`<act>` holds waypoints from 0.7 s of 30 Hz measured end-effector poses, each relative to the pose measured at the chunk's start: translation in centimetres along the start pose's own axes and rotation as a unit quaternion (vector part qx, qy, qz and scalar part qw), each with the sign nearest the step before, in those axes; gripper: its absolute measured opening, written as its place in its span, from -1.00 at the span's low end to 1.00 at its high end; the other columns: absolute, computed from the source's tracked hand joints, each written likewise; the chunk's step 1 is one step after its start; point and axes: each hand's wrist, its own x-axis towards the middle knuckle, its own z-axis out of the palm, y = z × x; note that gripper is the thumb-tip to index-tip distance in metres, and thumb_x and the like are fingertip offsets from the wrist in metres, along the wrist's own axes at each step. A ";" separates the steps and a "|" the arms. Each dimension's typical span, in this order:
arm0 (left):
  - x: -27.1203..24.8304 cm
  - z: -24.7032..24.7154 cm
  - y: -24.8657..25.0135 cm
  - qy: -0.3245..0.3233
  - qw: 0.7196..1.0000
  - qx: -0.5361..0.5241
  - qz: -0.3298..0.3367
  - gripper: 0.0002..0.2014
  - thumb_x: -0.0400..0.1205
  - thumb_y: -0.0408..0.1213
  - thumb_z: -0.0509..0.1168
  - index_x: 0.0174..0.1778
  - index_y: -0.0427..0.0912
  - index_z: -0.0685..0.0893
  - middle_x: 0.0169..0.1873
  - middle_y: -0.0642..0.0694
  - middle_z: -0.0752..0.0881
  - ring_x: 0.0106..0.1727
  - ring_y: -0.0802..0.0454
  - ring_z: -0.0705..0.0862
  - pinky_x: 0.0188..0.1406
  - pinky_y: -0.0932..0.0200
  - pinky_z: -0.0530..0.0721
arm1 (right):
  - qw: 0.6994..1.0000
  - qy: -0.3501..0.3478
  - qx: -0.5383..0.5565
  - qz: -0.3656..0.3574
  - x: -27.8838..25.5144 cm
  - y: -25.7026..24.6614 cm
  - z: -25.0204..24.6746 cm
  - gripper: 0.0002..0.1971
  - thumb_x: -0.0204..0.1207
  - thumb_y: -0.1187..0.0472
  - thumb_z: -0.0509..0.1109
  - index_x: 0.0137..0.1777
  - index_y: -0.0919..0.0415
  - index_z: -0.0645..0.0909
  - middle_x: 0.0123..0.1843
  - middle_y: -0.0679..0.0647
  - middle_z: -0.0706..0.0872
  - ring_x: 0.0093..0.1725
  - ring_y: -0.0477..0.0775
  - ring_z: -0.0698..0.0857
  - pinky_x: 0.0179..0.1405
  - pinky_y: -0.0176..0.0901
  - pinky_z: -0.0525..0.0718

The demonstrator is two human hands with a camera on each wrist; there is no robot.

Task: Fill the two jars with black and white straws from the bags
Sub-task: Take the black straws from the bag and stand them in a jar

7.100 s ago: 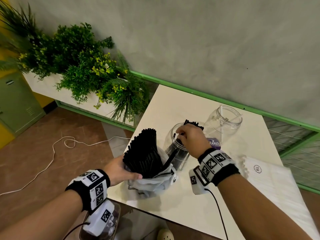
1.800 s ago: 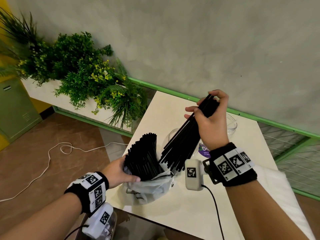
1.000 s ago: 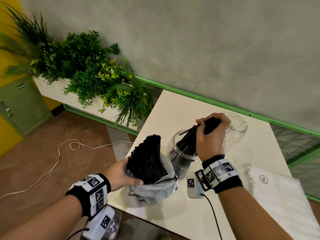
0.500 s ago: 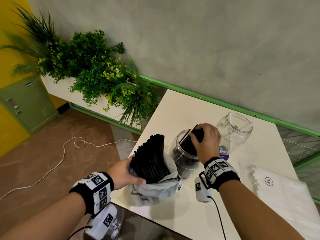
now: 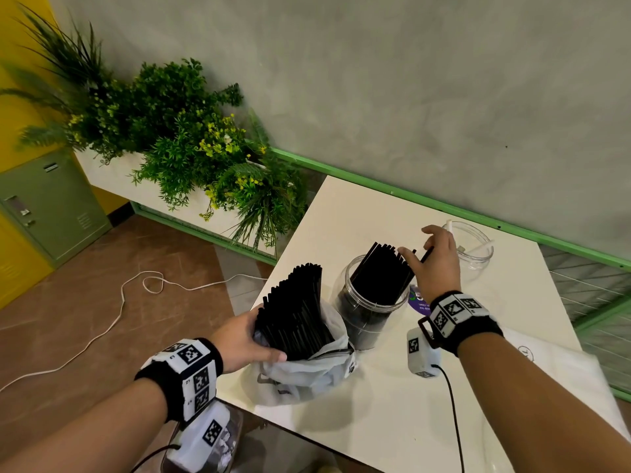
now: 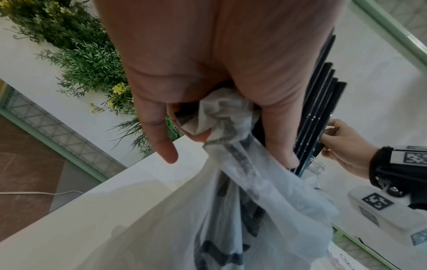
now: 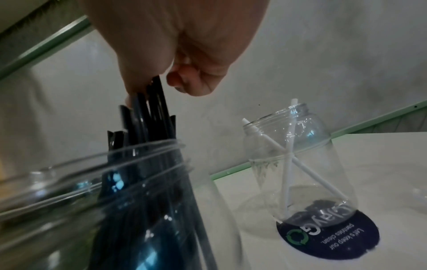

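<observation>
Your left hand [image 5: 239, 339] grips the plastic bag [image 5: 307, 377] round its black straws [image 5: 293, 312], holding them upright at the table's near left. Your right hand [image 5: 433, 264] pinches the straw tops [image 5: 386, 254] in the near jar [image 5: 362, 322], apparently to settle them.

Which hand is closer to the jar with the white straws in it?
Right. The right hand pinches black straws in the near jar, beside the white-straw jar. The left hand grips the bag on the other side of that jar.
</observation>
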 end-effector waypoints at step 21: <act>0.0 0.1 0.1 -0.027 0.999 -0.042 0.002 -0.28 0.10 0.04 0.63 0.16 0.24 0.47 0.14 0.24 0.66 0.25 0.23 0.60 0.29 0.25 0.50 | 0.995 -0.023 -0.050 -0.078 -6.4 -2.6 1.9 -0.46 0.61 -0.05 0.23 0.52 0.20 0.38 0.49 0.17 0.43 0.48 0.15 0.32 0.49 0.04 0.31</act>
